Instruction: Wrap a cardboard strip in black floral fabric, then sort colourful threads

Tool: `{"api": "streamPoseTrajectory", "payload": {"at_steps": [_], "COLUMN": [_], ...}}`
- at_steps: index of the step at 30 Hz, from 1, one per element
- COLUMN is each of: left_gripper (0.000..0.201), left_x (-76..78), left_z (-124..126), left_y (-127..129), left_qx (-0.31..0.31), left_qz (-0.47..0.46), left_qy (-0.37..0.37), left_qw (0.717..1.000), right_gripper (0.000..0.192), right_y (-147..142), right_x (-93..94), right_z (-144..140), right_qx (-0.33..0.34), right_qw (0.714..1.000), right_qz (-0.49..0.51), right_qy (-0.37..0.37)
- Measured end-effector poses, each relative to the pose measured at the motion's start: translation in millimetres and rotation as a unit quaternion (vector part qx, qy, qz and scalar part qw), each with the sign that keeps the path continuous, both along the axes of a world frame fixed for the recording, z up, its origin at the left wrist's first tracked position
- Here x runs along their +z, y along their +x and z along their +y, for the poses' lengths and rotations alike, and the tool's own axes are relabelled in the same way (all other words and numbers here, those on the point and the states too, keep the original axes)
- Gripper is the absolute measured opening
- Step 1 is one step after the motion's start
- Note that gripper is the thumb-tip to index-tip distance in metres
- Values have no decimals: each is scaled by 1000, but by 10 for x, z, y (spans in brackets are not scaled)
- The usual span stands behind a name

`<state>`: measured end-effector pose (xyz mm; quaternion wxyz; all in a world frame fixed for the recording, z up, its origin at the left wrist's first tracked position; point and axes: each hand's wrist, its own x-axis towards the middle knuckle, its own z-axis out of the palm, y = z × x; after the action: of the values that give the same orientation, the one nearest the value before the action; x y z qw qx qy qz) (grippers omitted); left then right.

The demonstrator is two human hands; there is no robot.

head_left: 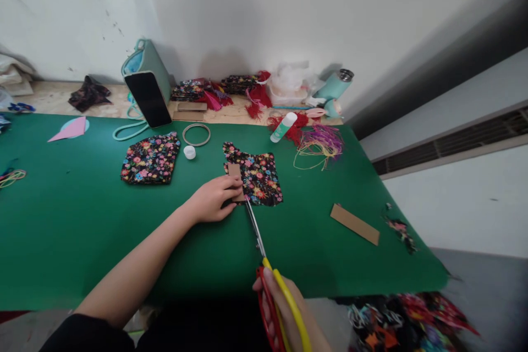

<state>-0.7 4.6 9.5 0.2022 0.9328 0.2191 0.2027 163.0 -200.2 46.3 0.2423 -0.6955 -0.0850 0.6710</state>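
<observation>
Floral fabric (264, 176), one piece — flat on the green desk (198, 253), ahead of the right hand (284, 300). Card strip (234, 170): over the fabric's left side, long axis pointing away from the person; left hand (214, 198), the nearer, presses it, fingers unclenched. Scissors (258, 235): clamped in right hand, tips at fabric's near edge, just right of strip.

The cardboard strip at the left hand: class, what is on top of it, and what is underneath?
The left hand rests its fingers on the cardboard strip; floral fabric lies underneath, showing beside it. What the strip covers cannot be seen.
</observation>
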Motion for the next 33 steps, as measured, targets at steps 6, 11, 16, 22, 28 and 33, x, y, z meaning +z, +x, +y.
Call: {"api": "streamPoseTrajectory", "payload": {"at_steps": [6,11,16,22,28,33], "left_gripper": [32,32,32,32,32,33], "left_x": [4,8,15,12,15,25], "left_z": [-3,-2,-1,1,3,0], "left_y": [3,2,4,3,1,2], "left_qx": [-3,0,-3,-4,-4,-5], "left_qz": [-2,1,2,4,1,5], "left_qy": [4,2,0,-5,-7,-14], "left_qw": [1000,1000,1000,1000,1000,1000], "right_gripper": [54,70,82,85,84,77], "right_y": [19,40,38,-12,-31,28], "right_x": [-2,-4,118,183,110,51], "right_z": [38,41,102,166,155,140], "right_qx": [23,12,-1,2,36,50], "right_qw": [1000,999,998,999,998,997], "right_qz": [-4,12,5,-8,-26,-6], "right_qy": [16,46,63,32,41,55]}}
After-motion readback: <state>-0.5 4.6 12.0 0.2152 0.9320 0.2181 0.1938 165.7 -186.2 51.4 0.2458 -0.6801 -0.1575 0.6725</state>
